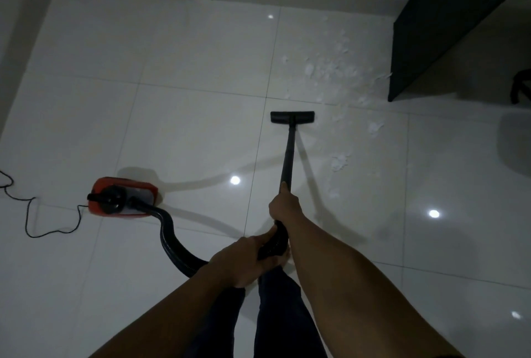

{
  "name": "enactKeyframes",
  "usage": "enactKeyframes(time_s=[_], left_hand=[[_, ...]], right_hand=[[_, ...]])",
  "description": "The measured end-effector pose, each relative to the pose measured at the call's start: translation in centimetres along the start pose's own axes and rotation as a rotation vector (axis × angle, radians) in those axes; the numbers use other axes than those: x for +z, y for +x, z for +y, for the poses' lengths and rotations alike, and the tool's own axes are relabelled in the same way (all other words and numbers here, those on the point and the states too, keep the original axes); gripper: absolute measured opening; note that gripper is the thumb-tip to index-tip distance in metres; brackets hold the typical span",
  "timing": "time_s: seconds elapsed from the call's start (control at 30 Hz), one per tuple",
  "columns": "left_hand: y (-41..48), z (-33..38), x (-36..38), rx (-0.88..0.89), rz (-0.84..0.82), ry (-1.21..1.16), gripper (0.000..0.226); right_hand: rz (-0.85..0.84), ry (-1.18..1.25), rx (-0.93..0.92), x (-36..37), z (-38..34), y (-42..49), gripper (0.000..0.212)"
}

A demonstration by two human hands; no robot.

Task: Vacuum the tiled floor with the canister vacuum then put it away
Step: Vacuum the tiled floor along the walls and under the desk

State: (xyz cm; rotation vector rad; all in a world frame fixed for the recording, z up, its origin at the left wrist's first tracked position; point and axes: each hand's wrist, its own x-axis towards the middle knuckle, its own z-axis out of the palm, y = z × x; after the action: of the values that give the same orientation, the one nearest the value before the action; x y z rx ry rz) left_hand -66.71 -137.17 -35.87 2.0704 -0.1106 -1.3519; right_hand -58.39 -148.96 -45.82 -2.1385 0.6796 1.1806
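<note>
Below, ribbed hose (168, 238), rigid wand (288, 153), glossy tiles (201, 116)

The power cord (26, 222) exits left; the dark cabinet (445, 27) is cropped above.

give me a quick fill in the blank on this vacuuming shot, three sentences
1. The canister is ____ in colour.
2. Its power cord trails off toward the ____ edge of the picture.
3. The hand gripping the wand nearer the floor head is the person's ____ hand.

Missing words: red; left; right
</note>
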Motion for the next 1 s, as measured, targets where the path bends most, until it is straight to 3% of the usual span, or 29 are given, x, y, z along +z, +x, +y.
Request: enactKeyframes(time_s=[0.33,0.5,0.73,0.83,0.93,1.0], left_hand=[[3.0,0.8,-4.0,0.001,-0.009,-0.091,0.074],[5.3,-0.2,-7.8,0.009,0.013,-0.126,0.062],[8.4,-1.0,-15.0,0.059,-0.006,-0.189,0.067],[10.7,-3.1,-17.6,0.024,0.074,-0.132,0.081],[12.4,-4.1,-21.6,0.002,0.032,-0.139,0.09],[11.9,-2.9,-25.1,0.025,0.017,-0.196,0.083]], right_hand=[[0.081,-0.028,-0.01,-2.2,-3.4,2.9,0.08],[0.103,-0.052,-0.014,-3.9,-7.0,4.5,0.079],[0.123,-0.078,-0.011,-6.2,-14.3,8.0,0.076],[0.13,-0.087,-0.006,-6.8,-18.0,9.3,0.076],[0.145,-0.084,0.008,-7.6,-21.8,11.4,0.076],[0.152,-0.075,0.021,-8.2,-23.9,12.4,0.076]])
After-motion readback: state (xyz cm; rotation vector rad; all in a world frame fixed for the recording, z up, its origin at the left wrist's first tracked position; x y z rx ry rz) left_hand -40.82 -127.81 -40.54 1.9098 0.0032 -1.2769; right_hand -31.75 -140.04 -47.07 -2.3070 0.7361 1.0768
